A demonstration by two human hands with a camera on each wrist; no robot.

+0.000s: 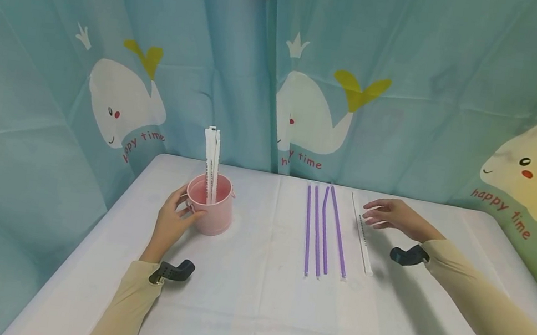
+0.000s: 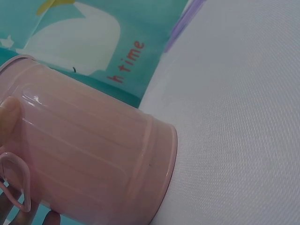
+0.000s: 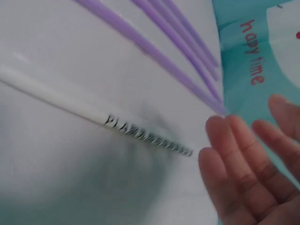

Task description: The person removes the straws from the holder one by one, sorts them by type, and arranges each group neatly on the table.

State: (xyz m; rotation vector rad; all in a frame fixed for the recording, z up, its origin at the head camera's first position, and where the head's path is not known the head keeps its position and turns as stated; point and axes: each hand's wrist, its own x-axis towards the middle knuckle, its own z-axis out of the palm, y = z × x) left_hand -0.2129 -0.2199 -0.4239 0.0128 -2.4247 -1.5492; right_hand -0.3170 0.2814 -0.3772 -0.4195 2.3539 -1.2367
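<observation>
My left hand (image 1: 172, 225) grips the side of a small pink bucket (image 1: 216, 218), thumb on the near side and fingers by the handle loop. Upright in the bucket, leaning a little, stand white paper-wrapped straws (image 1: 210, 155) with dark print. Over on the right, my right hand (image 1: 395, 216) hovers beside a white wrapped straw (image 1: 363, 243) lying on the table. Its fingers (image 3: 243, 159) are loosely extended with nothing between them. In the right wrist view, dark lettering runs along that straw's wrapper.
Several purple straws (image 1: 317, 229) in clear wrappers lie roughly side by side, left of the white one. A white cloth covers the table (image 1: 232, 303). Behind it hangs a blue-green curtain (image 1: 239, 74) printed with white whales.
</observation>
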